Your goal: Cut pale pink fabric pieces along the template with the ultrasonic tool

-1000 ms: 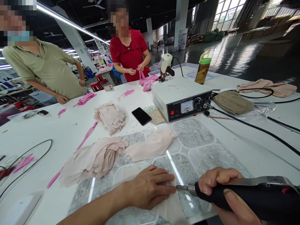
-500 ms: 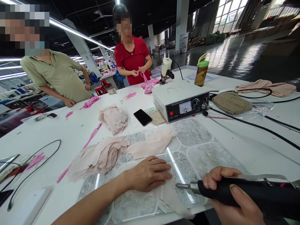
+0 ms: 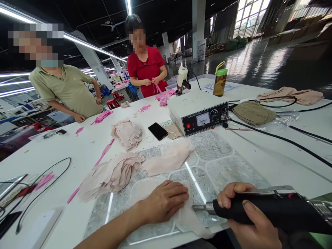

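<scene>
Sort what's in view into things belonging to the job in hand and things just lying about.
In use, it seems:
black handheld tool, in the right hand
beige fabric piece, under the left hand
grey patterned mat, beneath the fabric
nearer beige stack
white control box

Probably just lying about:
phone
green-lidded bottle
pink strip

the left grip (image 3: 167, 201) and forearm (image 3: 116, 226) are bare, right grip (image 3: 255, 221) bare too, dark clothing (image 3: 220, 239) below.

The white table (image 3: 52, 145) carries 1 grey mat (image 3: 220, 167), a control box (image 3: 199, 103), phone (image 3: 158, 131) and green-lidded bottle (image 3: 220, 83).
</scene>
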Action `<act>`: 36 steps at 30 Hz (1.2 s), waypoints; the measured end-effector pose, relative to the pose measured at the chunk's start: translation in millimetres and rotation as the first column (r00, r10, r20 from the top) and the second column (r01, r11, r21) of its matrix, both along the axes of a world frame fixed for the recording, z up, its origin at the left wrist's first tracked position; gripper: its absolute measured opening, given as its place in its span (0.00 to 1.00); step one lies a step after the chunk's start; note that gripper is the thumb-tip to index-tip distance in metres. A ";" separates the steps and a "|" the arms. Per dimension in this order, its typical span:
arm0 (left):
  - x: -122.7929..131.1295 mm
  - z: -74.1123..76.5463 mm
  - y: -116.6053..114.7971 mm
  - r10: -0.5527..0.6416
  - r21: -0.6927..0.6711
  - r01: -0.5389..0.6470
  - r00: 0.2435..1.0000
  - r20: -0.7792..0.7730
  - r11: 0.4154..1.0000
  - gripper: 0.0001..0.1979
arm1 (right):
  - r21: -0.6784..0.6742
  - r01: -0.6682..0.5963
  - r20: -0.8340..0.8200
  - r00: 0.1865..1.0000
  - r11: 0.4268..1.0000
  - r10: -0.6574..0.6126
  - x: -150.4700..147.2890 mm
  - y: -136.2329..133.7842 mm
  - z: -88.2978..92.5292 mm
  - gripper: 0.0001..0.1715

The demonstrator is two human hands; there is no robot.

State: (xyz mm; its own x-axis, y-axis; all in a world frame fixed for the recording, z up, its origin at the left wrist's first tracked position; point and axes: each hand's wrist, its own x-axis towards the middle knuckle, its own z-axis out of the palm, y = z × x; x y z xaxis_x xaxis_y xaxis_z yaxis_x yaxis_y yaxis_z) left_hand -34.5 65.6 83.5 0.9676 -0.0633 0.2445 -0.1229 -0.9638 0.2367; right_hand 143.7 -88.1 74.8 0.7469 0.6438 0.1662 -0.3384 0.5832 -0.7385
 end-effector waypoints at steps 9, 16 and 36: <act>-2.9 -3.1 -2.0 0.013 -0.018 -0.013 1.000 -0.026 1.000 0.14 | 0.015 -0.015 -0.027 1.000 1.000 0.015 -6.3 0.1 14.6 0.10; -5.0 -0.8 -3.8 0.023 -0.016 -0.024 0.998 -0.061 1.000 0.16 | 0.010 -0.029 -0.014 0.999 1.000 0.029 -6.9 -4.2 14.6 0.09; -6.9 -0.9 -2.4 -0.003 -0.015 0.002 0.997 -0.071 1.000 0.15 | -0.037 -0.034 0.017 0.999 0.999 0.034 -4.3 -5.5 7.4 0.09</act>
State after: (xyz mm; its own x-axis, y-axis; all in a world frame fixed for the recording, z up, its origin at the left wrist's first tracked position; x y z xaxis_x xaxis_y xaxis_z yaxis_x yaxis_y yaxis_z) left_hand -41.5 63.2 82.6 0.9824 -0.0624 0.1759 -0.1073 -0.9599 0.2590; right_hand 139.3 -93.6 82.2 0.7215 0.6749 0.1546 -0.3445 0.5436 -0.7654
